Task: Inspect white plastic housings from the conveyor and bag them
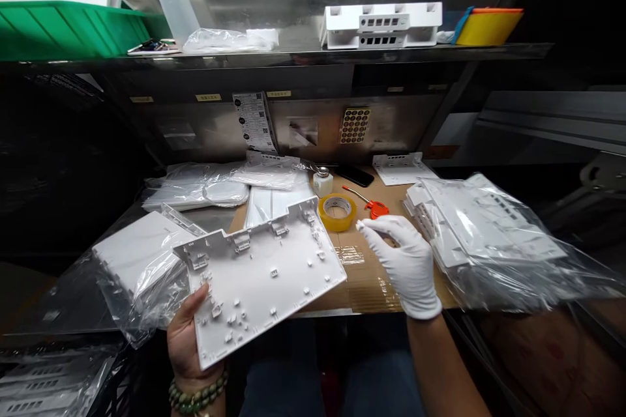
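Note:
My bare left hand [188,335], with a green bead bracelet at the wrist, grips a white plastic housing cover [264,280] by its lower left edge. The cover is tilted, its inner side with small posts and clips facing me. To the right of it, my right hand [403,260] wears a white glove and hovers above the cardboard. Its thumb and fingertips are pinched together; whether something small is between them I cannot make out. Near those fingers lie a roll of yellowish tape [337,212] and an orange-red tool with a thin metal stem [375,208].
Bagged white covers lie at the right [493,221] and left [147,251]. Behind are a small white bottle [323,182], a black phone [355,175] and another cover [403,169]. The shelf [293,60] above carries a green bin [73,29], a squeeze bottle [177,10] and stacked housings [384,26].

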`<state>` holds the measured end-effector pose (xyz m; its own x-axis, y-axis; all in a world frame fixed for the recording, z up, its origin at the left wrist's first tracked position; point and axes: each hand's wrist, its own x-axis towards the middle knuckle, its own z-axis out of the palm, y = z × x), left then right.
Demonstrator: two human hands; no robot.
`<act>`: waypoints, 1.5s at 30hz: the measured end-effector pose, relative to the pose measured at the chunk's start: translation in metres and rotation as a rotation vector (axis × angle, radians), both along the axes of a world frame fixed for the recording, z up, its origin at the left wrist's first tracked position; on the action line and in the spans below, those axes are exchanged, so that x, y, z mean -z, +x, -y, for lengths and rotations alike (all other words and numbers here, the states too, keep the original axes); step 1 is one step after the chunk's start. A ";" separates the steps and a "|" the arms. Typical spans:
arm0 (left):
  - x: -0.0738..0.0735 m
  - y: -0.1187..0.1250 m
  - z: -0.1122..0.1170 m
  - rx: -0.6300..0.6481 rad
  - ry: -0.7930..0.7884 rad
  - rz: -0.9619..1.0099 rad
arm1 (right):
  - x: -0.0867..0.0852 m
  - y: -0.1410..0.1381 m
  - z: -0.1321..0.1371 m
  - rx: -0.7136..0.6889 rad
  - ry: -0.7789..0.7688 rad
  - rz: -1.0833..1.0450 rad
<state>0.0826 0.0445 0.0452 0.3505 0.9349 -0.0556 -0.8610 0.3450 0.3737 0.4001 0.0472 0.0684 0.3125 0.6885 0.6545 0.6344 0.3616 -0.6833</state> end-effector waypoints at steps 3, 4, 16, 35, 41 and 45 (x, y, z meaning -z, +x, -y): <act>0.009 -0.003 0.009 0.204 0.102 0.032 | -0.018 -0.011 -0.011 -0.081 0.084 0.010; 0.012 -0.004 0.012 0.245 0.113 0.041 | -0.020 -0.014 -0.015 -0.099 0.097 0.028; 0.010 0.004 0.012 0.340 0.212 0.094 | -0.008 0.001 -0.026 -0.057 -0.055 0.112; -0.030 0.087 0.012 -0.163 -0.132 -0.381 | -0.055 -0.100 -0.024 -0.332 0.203 0.090; -0.024 0.083 0.005 -0.153 -0.152 -0.374 | -0.048 -0.082 -0.046 -0.303 0.135 0.131; -0.020 0.061 -0.003 -0.075 -0.192 -0.270 | -0.014 -0.024 -0.098 0.186 -0.410 0.074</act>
